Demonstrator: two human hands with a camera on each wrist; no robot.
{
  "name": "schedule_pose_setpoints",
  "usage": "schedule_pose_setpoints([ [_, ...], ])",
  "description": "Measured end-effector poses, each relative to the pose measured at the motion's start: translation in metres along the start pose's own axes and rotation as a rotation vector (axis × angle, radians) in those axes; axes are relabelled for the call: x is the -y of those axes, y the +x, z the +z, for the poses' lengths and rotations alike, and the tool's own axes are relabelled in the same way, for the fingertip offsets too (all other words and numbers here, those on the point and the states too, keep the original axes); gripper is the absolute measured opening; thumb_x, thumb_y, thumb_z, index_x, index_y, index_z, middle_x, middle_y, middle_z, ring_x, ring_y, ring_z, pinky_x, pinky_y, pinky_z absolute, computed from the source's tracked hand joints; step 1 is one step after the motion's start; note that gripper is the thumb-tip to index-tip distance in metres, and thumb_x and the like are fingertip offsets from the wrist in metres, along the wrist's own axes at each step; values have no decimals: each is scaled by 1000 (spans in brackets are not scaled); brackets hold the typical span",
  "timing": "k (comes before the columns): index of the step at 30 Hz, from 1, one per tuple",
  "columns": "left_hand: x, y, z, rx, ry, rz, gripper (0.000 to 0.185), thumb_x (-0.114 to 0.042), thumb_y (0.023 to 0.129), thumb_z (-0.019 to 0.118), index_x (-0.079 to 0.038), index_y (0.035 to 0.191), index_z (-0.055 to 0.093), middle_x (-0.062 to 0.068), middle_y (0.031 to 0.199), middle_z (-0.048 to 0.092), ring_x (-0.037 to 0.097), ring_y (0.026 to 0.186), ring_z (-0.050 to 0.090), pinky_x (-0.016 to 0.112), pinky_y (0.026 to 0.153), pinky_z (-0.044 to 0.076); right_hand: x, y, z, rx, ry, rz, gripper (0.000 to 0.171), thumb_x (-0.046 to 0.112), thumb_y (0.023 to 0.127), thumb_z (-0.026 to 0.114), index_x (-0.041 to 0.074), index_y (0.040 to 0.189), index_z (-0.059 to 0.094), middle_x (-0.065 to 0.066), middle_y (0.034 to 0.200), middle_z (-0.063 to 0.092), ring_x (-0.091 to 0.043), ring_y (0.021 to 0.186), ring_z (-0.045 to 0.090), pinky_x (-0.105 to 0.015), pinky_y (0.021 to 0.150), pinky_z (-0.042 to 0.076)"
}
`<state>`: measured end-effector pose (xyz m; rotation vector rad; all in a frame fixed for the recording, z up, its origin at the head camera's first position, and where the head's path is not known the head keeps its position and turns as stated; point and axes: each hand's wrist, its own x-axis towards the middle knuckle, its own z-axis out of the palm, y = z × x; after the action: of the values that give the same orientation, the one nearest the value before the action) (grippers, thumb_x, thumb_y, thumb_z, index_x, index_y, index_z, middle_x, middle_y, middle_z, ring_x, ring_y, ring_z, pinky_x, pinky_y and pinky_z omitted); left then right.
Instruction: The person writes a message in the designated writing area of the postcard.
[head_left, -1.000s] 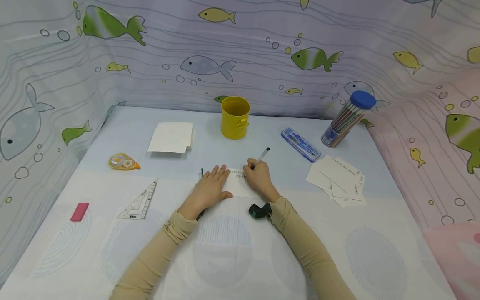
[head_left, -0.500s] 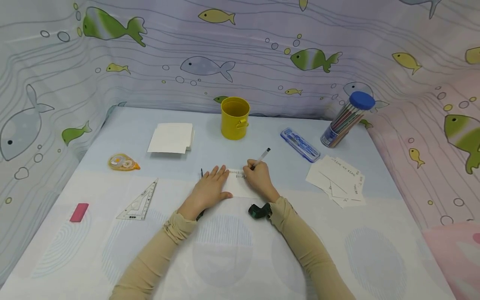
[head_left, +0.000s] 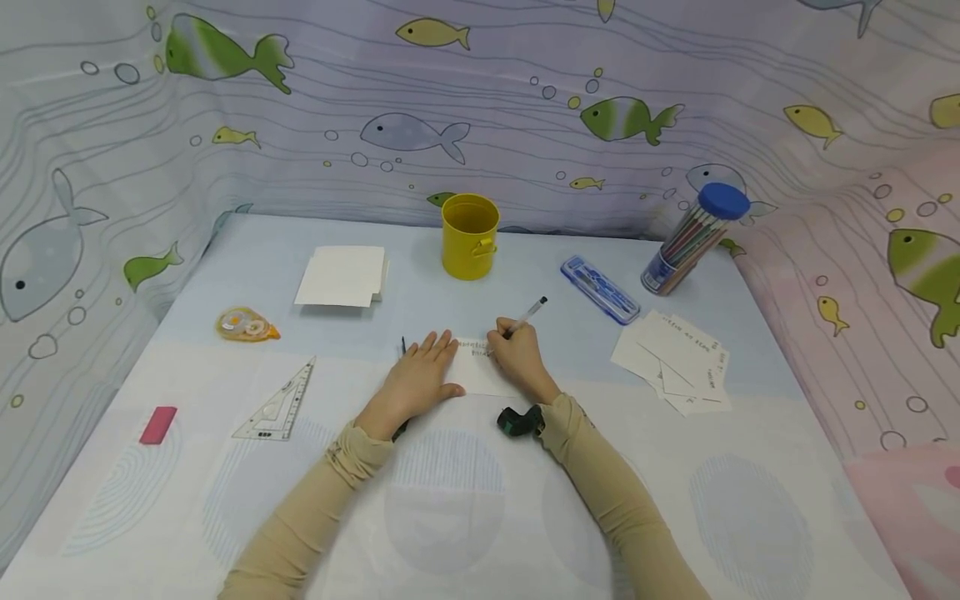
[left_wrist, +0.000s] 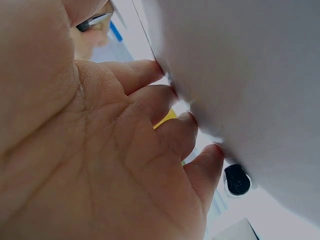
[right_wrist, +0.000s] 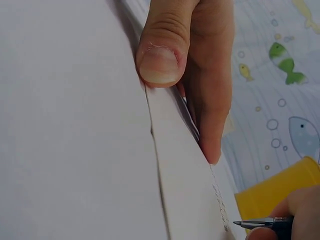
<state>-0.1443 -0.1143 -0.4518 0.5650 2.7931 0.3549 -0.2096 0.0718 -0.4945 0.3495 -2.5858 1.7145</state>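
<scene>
Near the middle of the table lies a white paper card (head_left: 483,379) with rows of small handwriting along its top. My left hand (head_left: 420,379) rests on the card's left side, palm down with fingers extended. My right hand (head_left: 520,354) grips a pen (head_left: 534,308) with a clear barrel and dark end, tilted up to the right. In the right wrist view, the pen's metal tip (right_wrist: 245,223) is at the end of a line of writing. A dark-ended object (left_wrist: 237,180), its kind unclear, lies mostly hidden beside my left hand.
Around the hands are a correction tape (head_left: 247,325), a set square (head_left: 281,404), a pink eraser (head_left: 158,425), stacked blank cards (head_left: 341,275), a yellow bucket (head_left: 470,237), a blue flat case (head_left: 600,289), a pencil jar (head_left: 693,242) and several written cards (head_left: 678,358).
The pen's upper end has tipped slightly to the right, and my right hand has shifted very slightly right. My left hand stays in place on the card.
</scene>
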Motion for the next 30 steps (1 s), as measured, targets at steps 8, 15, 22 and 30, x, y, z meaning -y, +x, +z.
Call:
schedule_pose_setpoints([
  [8,0,1,0,8,0,4,80,-45,94,57,1,151,26,19,160,19,38,149,17,55,119,21,-3,0,-2,-33,95,10,38,1,86,47,13,53,30,7,40,31,-8,33,30,-21,36,22],
  [15,1,3,2,1,11,1,81,-45,93,58,1,152,26,19,161,19,38,149,17,55,119,21,-5,1,-6,-45,114,29,38,0,87,47,12,54,31,7,40,32,-9,34,33,-21,37,22],
  [22,0,2,1,-6,6,5,80,-45,93,58,1,151,27,19,160,20,38,149,17,55,119,21,-5,1,-6,-32,18,26,38,-1,87,50,12,56,34,8,41,34,1,32,33,-20,37,22],
  [30,2,3,2,-2,10,3,81,-45,94,57,1,152,26,19,161,19,38,149,17,55,119,21,-3,2,-5,2,-66,16,38,3,86,52,13,55,33,7,42,32,-4,38,28,-19,39,19],
])
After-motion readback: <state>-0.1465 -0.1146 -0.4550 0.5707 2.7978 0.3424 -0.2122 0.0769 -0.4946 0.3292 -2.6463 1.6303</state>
